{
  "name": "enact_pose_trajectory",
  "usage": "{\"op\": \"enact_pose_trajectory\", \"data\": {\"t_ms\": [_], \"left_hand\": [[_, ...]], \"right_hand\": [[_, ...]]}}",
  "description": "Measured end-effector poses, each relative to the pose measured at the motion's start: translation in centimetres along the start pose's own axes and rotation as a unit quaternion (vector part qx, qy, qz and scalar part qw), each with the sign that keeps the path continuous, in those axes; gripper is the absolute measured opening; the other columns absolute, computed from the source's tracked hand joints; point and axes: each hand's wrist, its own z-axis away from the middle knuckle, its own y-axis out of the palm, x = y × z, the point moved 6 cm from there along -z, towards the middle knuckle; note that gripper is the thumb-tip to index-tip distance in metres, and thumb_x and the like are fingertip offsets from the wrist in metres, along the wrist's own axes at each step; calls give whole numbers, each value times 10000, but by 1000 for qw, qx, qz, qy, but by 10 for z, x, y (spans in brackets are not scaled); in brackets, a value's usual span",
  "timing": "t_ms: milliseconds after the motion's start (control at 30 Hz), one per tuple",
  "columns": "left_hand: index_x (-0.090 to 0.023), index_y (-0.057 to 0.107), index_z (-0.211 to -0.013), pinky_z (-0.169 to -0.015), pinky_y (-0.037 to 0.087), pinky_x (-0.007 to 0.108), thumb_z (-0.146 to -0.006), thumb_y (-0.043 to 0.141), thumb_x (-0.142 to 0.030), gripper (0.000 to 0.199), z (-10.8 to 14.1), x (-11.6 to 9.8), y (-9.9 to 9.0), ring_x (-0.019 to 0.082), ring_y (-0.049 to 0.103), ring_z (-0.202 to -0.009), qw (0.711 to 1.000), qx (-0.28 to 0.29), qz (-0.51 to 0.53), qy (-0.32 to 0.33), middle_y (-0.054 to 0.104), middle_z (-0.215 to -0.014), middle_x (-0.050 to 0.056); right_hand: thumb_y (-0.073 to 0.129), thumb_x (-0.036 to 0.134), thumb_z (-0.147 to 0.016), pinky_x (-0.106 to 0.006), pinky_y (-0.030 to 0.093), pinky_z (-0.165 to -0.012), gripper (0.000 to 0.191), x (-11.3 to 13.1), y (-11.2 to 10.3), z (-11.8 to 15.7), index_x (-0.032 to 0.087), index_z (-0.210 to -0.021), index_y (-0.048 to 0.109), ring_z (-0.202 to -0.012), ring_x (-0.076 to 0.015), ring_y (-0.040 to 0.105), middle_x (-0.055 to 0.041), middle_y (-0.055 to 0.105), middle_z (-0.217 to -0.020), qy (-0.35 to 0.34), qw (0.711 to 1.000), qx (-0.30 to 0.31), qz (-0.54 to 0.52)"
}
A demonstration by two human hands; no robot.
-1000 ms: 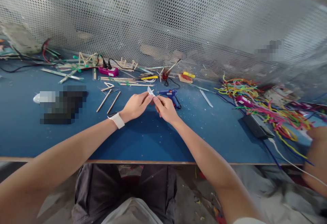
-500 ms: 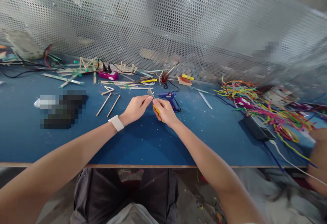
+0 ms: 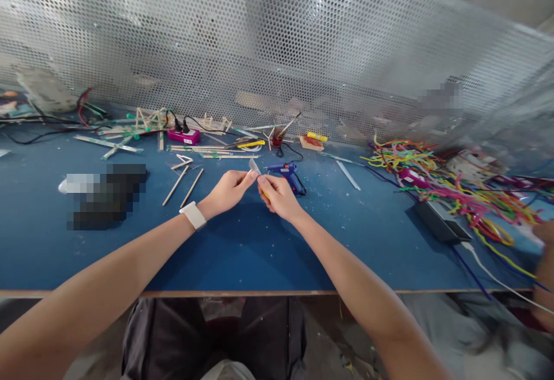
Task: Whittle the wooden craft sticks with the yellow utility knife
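Observation:
My right hand (image 3: 279,195) is wrapped round the yellow handle of a utility knife (image 3: 254,166), whose metal blade points up and away from me. My left hand (image 3: 229,191), with a white band on the wrist, is closed in a pinch right beside the blade. Whatever lies between its thumb and fingers is hidden or too small to make out. Both hands meet above the blue table (image 3: 242,253). Just beyond my right hand lies a blue glue gun (image 3: 289,173).
Thin wooden sticks (image 3: 176,186) lie left of my hands. Behind them are a purple power strip (image 3: 184,136) and another yellow cutter (image 3: 251,144). Colourful pipe cleaners (image 3: 402,157) and a black box (image 3: 441,222) are on the right. Another person's arm (image 3: 544,270) shows at the right edge.
The view has tipped up slightly, so the table sits lower in the picture. My hands stay together; less of the knife's yellow handle shows beneath my right hand.

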Motion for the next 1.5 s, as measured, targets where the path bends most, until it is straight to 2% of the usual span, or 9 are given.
{"op": "enact_pose_trajectory", "data": {"t_ms": [233,567,700,967,1100,1200,1267,1433,1500], "left_hand": [[-226,544,-772,-537,369,271,-1029,489,-987,805,2,5,5,114,367,-549,993,69,95,-10,446,-599,-49],[-222,545,-757,-528,361,264,-1016,525,-998,818,3,7,2,101,332,-533,989,97,111,-16,412,-580,-63],[-228,536,-745,-509,326,268,-1044,497,-958,789,3,6,1,105,318,-527,992,83,90,-23,407,-570,-59],[-249,432,-679,-564,323,294,-1112,428,-745,659,2,-7,-3,140,388,-608,1000,23,-18,-10,437,-591,-20],[-253,381,-653,-584,309,302,-1107,401,-729,659,0,-6,-3,140,359,-627,999,3,-39,-8,387,-599,-23],[-249,379,-656,-598,300,304,-1099,401,-744,664,0,-3,-2,138,328,-640,999,8,-50,-7,347,-616,-32],[-236,435,-679,-614,318,300,-1101,400,-746,662,1,0,-2,140,343,-648,998,24,-54,-7,377,-628,-34],[-196,635,-808,-717,443,302,-1129,376,-696,648,2,2,1,180,520,-732,996,55,-65,10,642,-741,15],[-197,657,-832,-724,458,302,-1136,367,-682,642,3,1,2,188,545,-746,996,59,-66,19,678,-768,25]], "right_hand": [[646,887,-1055,-239,318,-417,704,5,-2,0,247,-773,562,-444,-112,431,54,483,-539,-1,999,37,7],[637,876,-1054,-242,296,-414,689,6,-2,1,248,-777,578,-435,-113,415,59,458,-527,9,999,48,2],[620,883,-1057,-247,297,-413,695,3,0,1,250,-774,573,-433,-115,422,56,464,-534,9,999,38,-5],[629,855,-1064,-250,303,-424,691,-3,1,0,254,-738,528,-458,-112,415,46,466,-558,7,1000,-2,-12],[622,850,-1072,-253,303,-418,687,-3,1,0,256,-741,522,-441,-113,401,52,454,-545,15,1000,-6,-23],[622,849,-1075,-255,305,-420,683,-3,0,0,256,-748,528,-436,-114,400,59,440,-541,14,1000,1,-12],[626,848,-1072,-253,308,-420,685,-2,-1,0,254,-744,534,-441,-113,410,55,449,-548,8,1000,12,-1],[647,850,-1057,-241,308,-405,680,-6,-1,-1,252,-752,541,-431,-109,415,61,454,-538,26,998,55,-8],[646,850,-1059,-237,305,-394,674,-8,-1,-1,252,-765,546,-417,-105,392,71,440,-526,35,997,70,-15]]}}
